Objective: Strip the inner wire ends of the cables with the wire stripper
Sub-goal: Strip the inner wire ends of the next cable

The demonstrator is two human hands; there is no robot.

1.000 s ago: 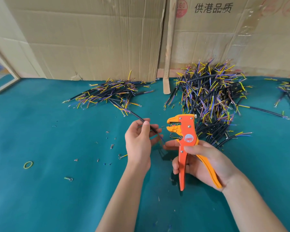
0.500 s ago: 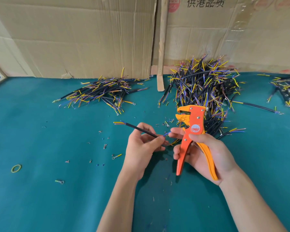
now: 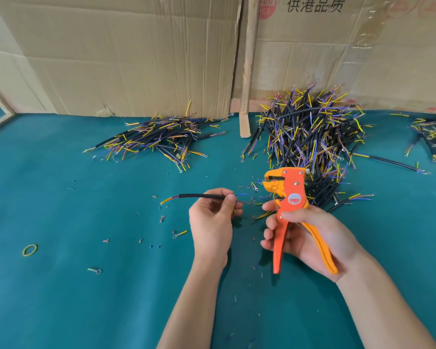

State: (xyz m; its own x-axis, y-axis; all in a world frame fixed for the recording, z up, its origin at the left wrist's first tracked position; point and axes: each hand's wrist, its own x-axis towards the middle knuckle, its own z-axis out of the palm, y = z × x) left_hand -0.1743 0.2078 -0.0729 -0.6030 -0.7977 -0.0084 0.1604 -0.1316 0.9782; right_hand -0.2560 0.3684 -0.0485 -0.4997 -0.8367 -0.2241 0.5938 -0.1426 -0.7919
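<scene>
Left hand [image 3: 213,224] pinches a thin black cable [image 3: 202,196]. Right hand [image 3: 310,235] grips an orange stripper [image 3: 287,197], handles splayed. Teal felt-like worktop [image 3: 61,210]; creased cardboard [image 3: 136,59] along its far edge.

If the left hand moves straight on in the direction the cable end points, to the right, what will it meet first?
Probably the right hand holding the orange wire stripper: the left hand pinches the black cable, whose loose inner wires aim at the thumb just below the stripper's head. Depth is uncertain.
</scene>
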